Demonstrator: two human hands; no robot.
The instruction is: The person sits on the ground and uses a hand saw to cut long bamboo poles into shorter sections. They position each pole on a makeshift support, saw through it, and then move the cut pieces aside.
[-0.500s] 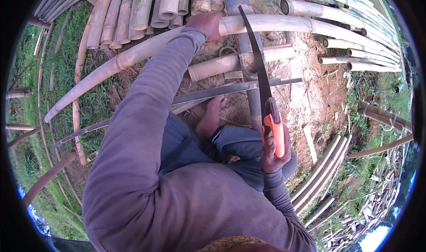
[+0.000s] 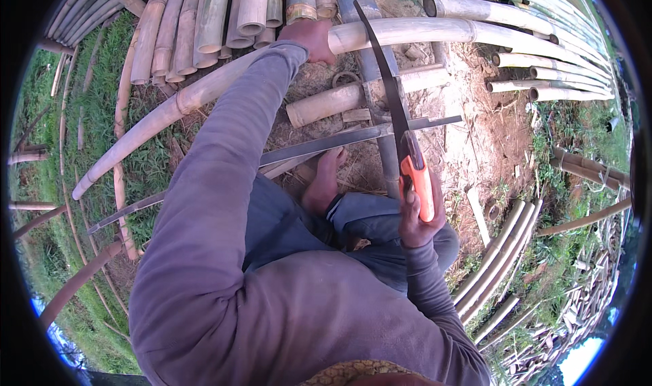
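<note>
While your left hand (image 2: 309,39) clasps the pole (image 2: 428,30), the saw (image 2: 390,83) crosses over it, right of that grip. Your right hand (image 2: 417,230) holds the handle (image 2: 421,182).

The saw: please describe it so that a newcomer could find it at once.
Find the long bamboo pole curving across the upper picture. In this view, the saw crosses that pole, slanting down to the right hand. Its dark blade and orange handle set it apart from the pale bamboo around it.

The saw (image 2: 394,100) crosses the long pole (image 2: 421,30), seemingly touching.
</note>
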